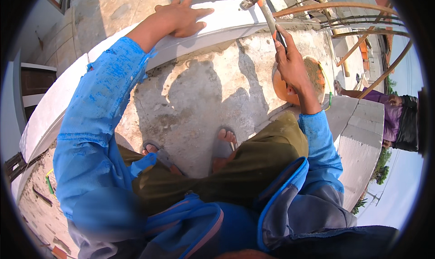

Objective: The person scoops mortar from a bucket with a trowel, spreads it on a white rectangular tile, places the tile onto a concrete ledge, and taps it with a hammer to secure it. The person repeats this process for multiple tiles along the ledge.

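Note:
My left hand (183, 19) lies spread on top of a low wall course of pale, light-coloured blocks (231, 15), its fingers apart and holding nothing. In my right hand (293, 64) is a hammer (269, 17), gripped by the lower part of its handle. The hammer's metal head is raised at the far side, over or just beyond the blocks; whether it touches them I cannot tell. Below my right hand stands an orange bucket (282, 89), partly covered by that hand, with greyish mortar-like stuff inside.
My sandalled feet stand on a rough concrete floor (190, 118) between block walls. At right are stacked pale blocks (362, 136), and beyond them a person in purple (393, 116). Curved poles (335, 6) reach in at the upper right. A green-gripped handle (49, 184) shows at left.

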### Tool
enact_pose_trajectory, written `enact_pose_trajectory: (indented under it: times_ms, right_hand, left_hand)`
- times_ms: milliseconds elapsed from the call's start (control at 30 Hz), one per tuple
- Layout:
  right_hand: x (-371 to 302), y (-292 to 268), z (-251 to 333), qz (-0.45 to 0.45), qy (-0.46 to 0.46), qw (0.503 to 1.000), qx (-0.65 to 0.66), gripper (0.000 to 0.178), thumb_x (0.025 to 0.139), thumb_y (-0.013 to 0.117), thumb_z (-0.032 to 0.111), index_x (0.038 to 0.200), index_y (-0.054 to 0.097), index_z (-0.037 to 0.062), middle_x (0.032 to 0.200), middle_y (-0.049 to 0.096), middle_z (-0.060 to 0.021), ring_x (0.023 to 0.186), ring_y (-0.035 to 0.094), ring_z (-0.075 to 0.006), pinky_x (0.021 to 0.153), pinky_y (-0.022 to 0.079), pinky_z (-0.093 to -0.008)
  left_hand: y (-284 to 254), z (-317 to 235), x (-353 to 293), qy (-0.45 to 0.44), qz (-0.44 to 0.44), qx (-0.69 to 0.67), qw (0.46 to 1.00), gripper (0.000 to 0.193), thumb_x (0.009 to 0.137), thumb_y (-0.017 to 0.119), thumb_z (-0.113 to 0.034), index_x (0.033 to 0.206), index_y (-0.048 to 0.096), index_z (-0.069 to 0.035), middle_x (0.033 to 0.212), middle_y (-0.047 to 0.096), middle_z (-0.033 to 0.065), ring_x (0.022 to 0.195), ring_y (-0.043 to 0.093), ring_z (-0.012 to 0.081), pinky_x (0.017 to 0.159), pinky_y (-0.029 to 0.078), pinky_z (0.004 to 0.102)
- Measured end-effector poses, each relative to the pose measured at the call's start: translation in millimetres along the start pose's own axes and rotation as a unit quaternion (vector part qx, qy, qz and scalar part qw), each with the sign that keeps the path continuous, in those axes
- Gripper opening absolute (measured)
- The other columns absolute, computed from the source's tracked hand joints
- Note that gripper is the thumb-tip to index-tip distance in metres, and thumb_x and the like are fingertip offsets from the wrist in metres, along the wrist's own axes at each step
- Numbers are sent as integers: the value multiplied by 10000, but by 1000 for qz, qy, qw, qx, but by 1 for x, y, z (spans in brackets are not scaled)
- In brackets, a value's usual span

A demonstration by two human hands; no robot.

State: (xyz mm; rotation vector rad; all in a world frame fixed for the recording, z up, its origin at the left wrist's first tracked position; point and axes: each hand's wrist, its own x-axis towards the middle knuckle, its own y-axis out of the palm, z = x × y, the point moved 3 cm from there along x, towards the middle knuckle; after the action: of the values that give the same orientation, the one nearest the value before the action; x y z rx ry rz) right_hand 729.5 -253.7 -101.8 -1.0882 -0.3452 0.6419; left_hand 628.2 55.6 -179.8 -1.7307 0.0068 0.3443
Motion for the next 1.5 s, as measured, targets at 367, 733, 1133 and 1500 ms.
enact_pose_trajectory:
  times_ms: [367, 733, 1133, 1500]
  right_hand:
    - [7, 23, -34, -10, -12, 999, -40, 549, 1158, 442, 300, 1677, 284, 220, 1210, 727, -345, 1062, 681, -599, 912, 529, -629]
    - [-16, -34, 28, -163, -114, 962, 186, 506, 1202, 429, 281, 1690, 313, 210, 752, 504, 20, 569, 439, -28, 486, 381, -221]
    - [-3, -15, -5, -41, -120, 991, 36, 534, 1175, 479, 336, 1684, 351, 244, 976, 757, -168, 781, 730, -304, 758, 565, -474]
    - [-10, 25, -10, -71, -100, 992, 37, 534, 1191, 447, 336, 1704, 343, 232, 1255, 719, -195, 1085, 723, -304, 937, 574, -471]
  left_hand:
    - [11, 5, 24, 38, -24, 67, 997, 533, 1127, 412, -601, 1653, 379, -522, 1567, 532, 152, 1419, 568, 398, 1163, 522, 560]
    - [21, 105, -8, -7, 49, -157, 986, 873, 933, 779, -575, 1664, 448, -229, 1502, 637, 238, 1289, 698, 384, 1121, 564, 498]
    - [10, 126, -37, -38, 80, -173, 981, 859, 858, 820, -635, 1536, 617, -149, 1410, 700, 226, 1247, 714, 403, 1110, 563, 513]
    - [-45, 127, -122, -29, 69, 3, 997, 587, 965, 755, -428, 1428, 652, -82, 1332, 715, 168, 1234, 687, 336, 1099, 524, 488]
